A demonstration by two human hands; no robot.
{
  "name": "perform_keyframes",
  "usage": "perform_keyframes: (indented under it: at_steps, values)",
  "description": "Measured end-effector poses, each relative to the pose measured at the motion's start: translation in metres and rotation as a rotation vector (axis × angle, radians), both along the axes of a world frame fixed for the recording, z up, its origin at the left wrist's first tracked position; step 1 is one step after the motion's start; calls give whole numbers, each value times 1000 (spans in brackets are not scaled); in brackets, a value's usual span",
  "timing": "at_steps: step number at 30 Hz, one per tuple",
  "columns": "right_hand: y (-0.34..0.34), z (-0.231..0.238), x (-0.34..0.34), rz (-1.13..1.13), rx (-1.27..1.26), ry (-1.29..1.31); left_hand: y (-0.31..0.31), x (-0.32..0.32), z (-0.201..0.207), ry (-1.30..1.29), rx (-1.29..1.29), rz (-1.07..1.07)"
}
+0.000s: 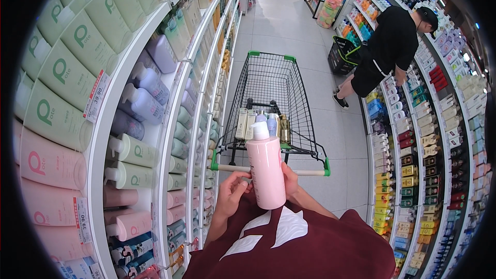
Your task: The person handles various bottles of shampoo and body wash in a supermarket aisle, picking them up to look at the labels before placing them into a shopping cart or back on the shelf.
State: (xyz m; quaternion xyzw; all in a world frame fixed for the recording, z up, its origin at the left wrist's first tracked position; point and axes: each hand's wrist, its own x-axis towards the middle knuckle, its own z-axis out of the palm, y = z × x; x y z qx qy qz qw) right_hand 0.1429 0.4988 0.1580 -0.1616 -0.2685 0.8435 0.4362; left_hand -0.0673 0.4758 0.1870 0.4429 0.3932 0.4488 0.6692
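A pink pump bottle (pixel 266 173) with a white pump top stands upright in front of my chest. My right hand (pixel 291 181) grips it from its right side, the fingers partly hidden behind it. On the other side, my left hand (pixel 233 195) is loosely bent, thumb and fingers a little apart, its fingertips close to or touching the bottle's left edge. Just beyond is a shopping cart (pixel 305 111) of black wire with green corners. Several bottles stand in its near end, among them a lavender bottle (pixel 271 124), partly covered by the pink one.
Shelves of green pouches (pixel 77 77), pink pouches (pixel 51 163) and pump bottles (pixel 144 103) rise close on my left. A person in black (pixel 390 41) faces the right shelves (pixel 408 175), beside a black basket (pixel 341 54). The tiled aisle (pixel 276 15) runs ahead past a colourful display bin (pixel 331 8).
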Motion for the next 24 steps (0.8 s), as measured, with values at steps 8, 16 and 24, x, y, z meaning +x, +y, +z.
perform_keyframes:
  at_steps: [8, 16, 24]
  values:
    - [-1, 3, -3, -60, -53, -45, 3, -3, -9, 14, 9, -4]
    - [-8, 36, -4, -108, 219, -279, -6, 2, 3, -176, 59, -52]
    - [-15, 69, -4, 27, 299, -168, -18, -2, 4, -573, -132, 27]
